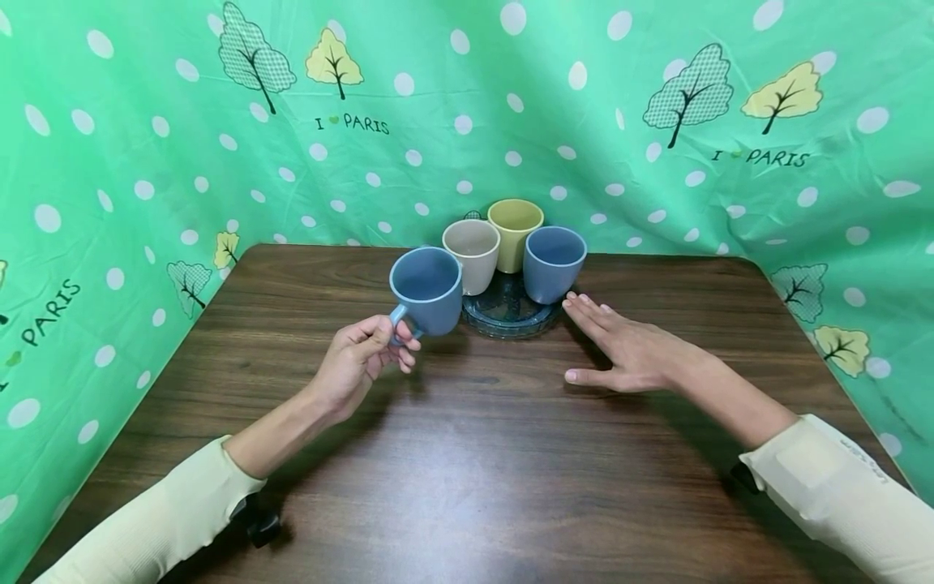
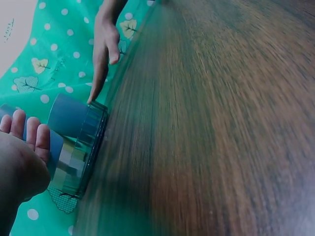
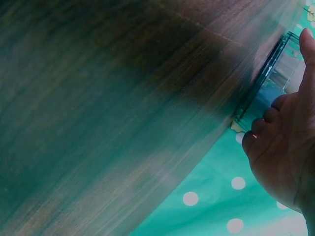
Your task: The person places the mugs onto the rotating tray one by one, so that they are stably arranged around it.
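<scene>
My left hand (image 1: 357,357) grips a blue mug (image 1: 430,296) by its handle, holding it upright in the air at the left front of a clear glass tray (image 1: 511,324). On that tray stand a white mug (image 1: 473,259), a yellow mug (image 1: 511,243) at the back and a second blue mug (image 1: 552,268) on the right. My right hand (image 1: 635,349) has straight fingers, their tips at the lower right side of the second blue mug and the tray's edge. Whether those fingertips touch it, I cannot tell. In the left wrist view, the fingers (image 2: 30,132) partly cover the held mug.
A dark wooden table (image 1: 467,454) carries the tray near its back edge. Behind and on both sides hangs a green dotted curtain (image 1: 409,162) with printed trees. A small black device (image 1: 263,527) sits under the left sleeve.
</scene>
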The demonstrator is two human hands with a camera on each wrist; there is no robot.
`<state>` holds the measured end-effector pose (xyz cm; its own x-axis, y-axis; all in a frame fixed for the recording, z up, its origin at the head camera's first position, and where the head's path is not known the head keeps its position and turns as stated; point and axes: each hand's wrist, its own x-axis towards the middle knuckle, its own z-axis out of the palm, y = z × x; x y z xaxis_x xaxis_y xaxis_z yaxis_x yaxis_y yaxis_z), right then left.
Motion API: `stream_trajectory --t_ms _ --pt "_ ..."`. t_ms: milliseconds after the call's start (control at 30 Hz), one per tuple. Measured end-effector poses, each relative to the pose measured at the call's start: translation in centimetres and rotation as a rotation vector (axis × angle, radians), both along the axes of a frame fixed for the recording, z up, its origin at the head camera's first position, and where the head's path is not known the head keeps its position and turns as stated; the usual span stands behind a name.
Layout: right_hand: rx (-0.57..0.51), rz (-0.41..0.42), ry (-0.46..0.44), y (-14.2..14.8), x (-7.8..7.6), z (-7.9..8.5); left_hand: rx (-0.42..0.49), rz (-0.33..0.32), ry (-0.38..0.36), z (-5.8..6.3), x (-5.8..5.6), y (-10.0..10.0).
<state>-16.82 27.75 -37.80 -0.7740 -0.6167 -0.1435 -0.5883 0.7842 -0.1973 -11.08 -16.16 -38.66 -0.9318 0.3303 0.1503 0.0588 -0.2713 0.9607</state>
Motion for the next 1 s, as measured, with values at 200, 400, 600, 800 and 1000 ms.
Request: stream_trajectory --t_ms 200,400,600,800,1000 --pt "0.006 -0.010 -0.007 0.0 0.1 -0.1 -0.004 -0.015 -0.002 0.2 0.0 0.3" --pt "0.008 -0.001 -0.001 0.0 0.0 -0.1 -0.007 -0.030 -0.004 0.7 0.0 0.9" --pt "-0.004 0.006 0.001 0.0 -0.1 0.1 0.004 -0.040 0.012 1.0 -0.1 1.4" --pt "-0.001 0.016 0.006 0.0 -0.1 0.1 0.015 -0.051 0.012 1.0 -0.2 1.8" --pt "-0.006 0.013 0.007 0.0 0.0 0.0 0.026 -0.060 0.004 1.3 -0.3 2.6"
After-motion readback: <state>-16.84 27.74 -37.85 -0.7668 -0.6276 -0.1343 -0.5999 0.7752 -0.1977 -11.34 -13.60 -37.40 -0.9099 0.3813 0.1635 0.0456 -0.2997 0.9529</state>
